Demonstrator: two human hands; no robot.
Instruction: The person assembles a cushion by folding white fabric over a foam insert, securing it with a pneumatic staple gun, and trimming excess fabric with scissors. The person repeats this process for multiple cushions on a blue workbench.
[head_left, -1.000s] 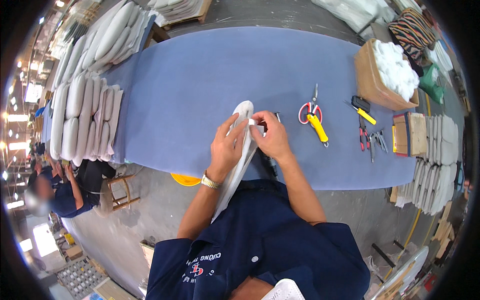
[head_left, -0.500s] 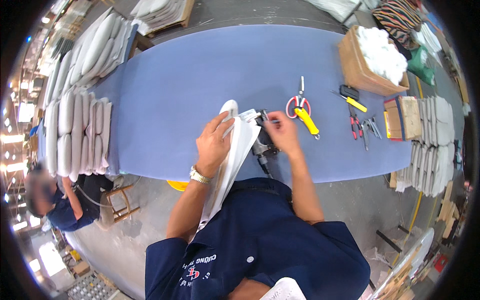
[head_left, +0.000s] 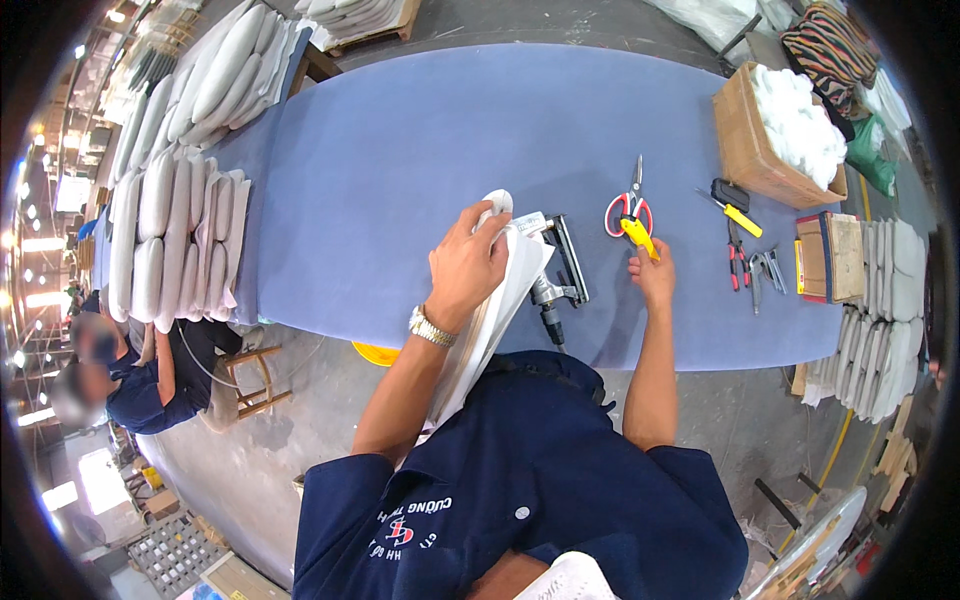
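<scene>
My left hand [head_left: 467, 262] is closed on a long, narrow padded piece [head_left: 494, 204], pale in colour. Loose white fabric [head_left: 522, 268] hangs from it toward my body. Just right of the fabric, a pneumatic staple gun [head_left: 568, 262] lies on the blue table with its hose toward me. Farther right, my right hand [head_left: 655, 275] has its fingers closed around the near end of a yellow utility knife [head_left: 637, 234]. The knife lies over the handles of scissors [head_left: 638, 178] with red and white grips, blades pointing away from me.
On the right of the blue table [head_left: 430, 120] lie a yellow-handled pointed tool [head_left: 741, 221], red-handled pliers [head_left: 738, 268] and a cardboard box [head_left: 752, 140] of white stuffing [head_left: 800, 125]. Stacked grey pads [head_left: 180, 240] line the left side. A co-worker [head_left: 160, 375] sits at lower left.
My right hand has left the staple gun, moved right and closed on the yellow knife. My left hand still holds the padded piece. The whole view has shifted slightly.
</scene>
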